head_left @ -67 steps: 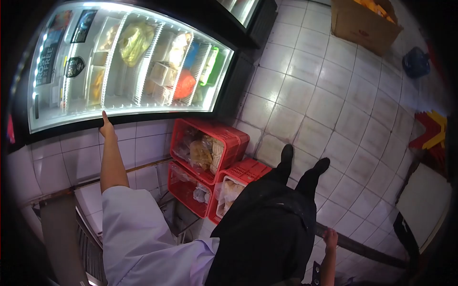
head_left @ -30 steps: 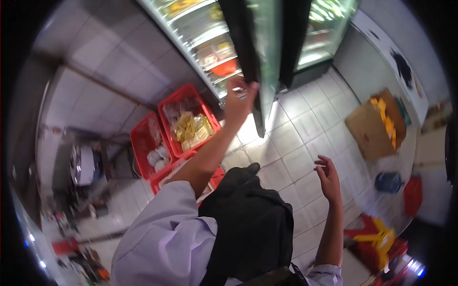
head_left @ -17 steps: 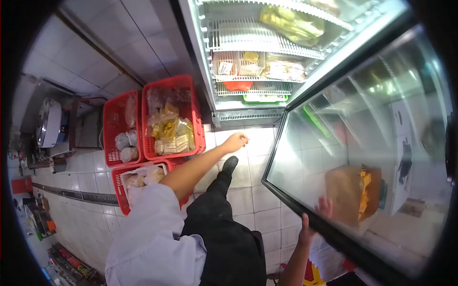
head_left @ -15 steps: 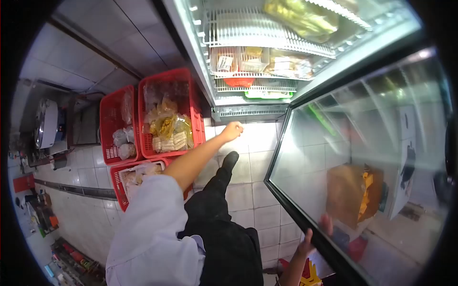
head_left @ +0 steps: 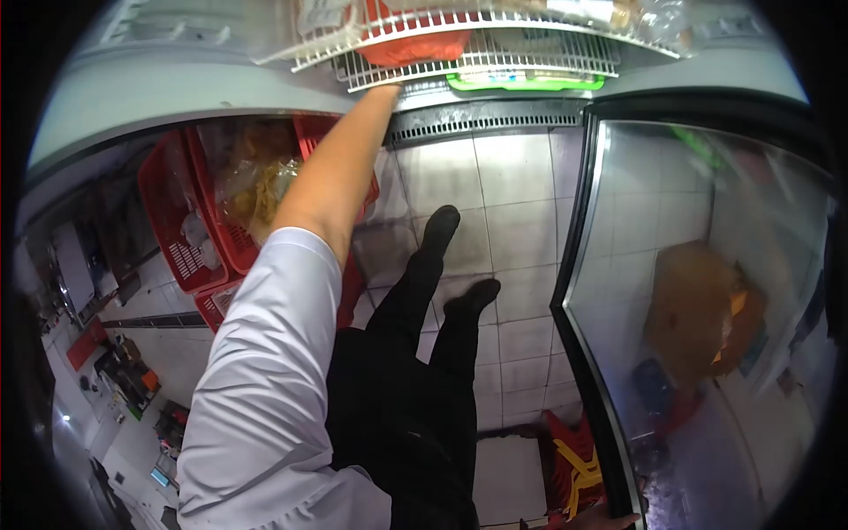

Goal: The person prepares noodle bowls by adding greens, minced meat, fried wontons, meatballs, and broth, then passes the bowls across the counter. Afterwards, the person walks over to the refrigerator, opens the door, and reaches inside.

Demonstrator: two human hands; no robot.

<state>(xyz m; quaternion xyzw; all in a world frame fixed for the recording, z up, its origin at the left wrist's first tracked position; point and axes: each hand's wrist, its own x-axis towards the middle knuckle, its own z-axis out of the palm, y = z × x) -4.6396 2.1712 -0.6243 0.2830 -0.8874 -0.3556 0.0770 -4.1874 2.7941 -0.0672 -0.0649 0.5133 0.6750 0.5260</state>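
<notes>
My left hand reaches in under the lowest wire shelves [head_left: 477,66] of an upright fridge. Only the wrist [head_left: 382,95] shows; the fingers are hidden behind the shelf. Near it a red-orange bag [head_left: 415,48] lies on a shelf, and a bright green tray [head_left: 526,82] sits low down to its right. At the bottom edge of the view, my right hand [head_left: 609,521] is partly cut off, its fingers closed on the edge of the open glass fridge door [head_left: 671,309].
Red plastic baskets [head_left: 172,212] stand at the left, one with bagged food [head_left: 265,190]. Red and yellow plastic stools [head_left: 574,459] are beside the door's edge. A brown cardboard box [head_left: 702,309] shows through the glass. White floor tiles [head_left: 521,230] lie before the fridge.
My left hand has gone from above the floor into the bottom of the fridge, out of sight. The view has moved closer to the fridge. My right hand stays at the door's edge.
</notes>
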